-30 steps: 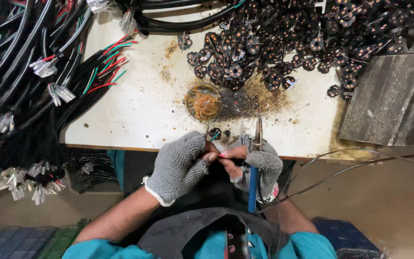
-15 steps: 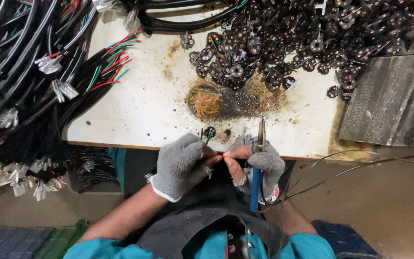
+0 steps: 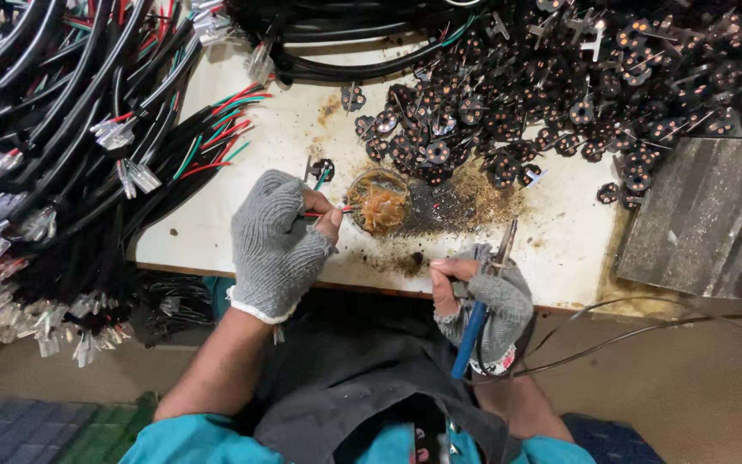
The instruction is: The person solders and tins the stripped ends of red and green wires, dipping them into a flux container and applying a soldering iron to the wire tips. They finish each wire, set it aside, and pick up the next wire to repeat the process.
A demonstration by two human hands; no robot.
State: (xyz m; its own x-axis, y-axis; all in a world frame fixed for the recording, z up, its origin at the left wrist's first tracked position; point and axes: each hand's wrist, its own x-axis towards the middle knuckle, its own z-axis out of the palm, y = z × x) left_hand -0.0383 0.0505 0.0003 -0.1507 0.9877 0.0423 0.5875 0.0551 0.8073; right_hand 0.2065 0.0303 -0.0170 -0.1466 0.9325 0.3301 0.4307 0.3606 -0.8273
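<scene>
A stained, off-white worktable (image 3: 242,232) fills the upper and middle frame, with brown residue at its centre. A grey ribbed metal plate (image 3: 706,215) lies at the right edge. Below, a dull grey-brown floor (image 3: 697,387) shows, and a green patterned mat (image 3: 36,430) lies at lower left.

We cannot see the fingertips of our left hand (image 3: 278,243); the grey glove and the curled fingers hide how the thin red wire (image 3: 326,212) is pinched. The soldering iron (image 3: 484,296) is half buried in our right hand (image 3: 481,302), and its tip is too fine to make out. The cable bundles (image 3: 62,155) run off the left and top edges. The heap of black round parts (image 3: 560,94) is cut by the top edge, with single pieces too small to tell apart.
</scene>
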